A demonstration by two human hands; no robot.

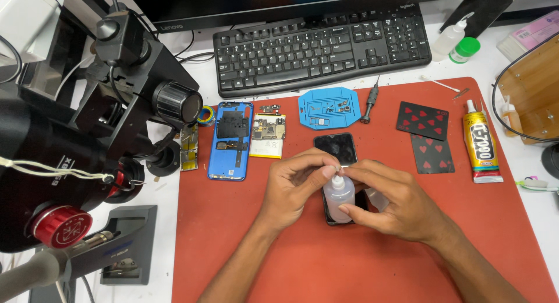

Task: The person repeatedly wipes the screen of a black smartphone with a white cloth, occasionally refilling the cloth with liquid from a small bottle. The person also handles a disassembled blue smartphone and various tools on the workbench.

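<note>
My right hand [389, 201] grips a small translucent white squeeze bottle [338, 197] by its body, upright over a black phone screen [336, 149] lying on the red mat [244, 233]. My left hand [294, 186] pinches the bottle's cap or nozzle with thumb and fingertips. The lower part of the phone screen is hidden under both hands and the bottle.
On the mat lie a blue phone back shell [230, 140], a circuit board with battery [268, 135], a blue parts tray [329, 107], a screwdriver [368, 103], two black playing cards [427, 134] and a glue tube [482, 144]. A black microscope [87, 122] stands left; a keyboard [320, 47] sits behind.
</note>
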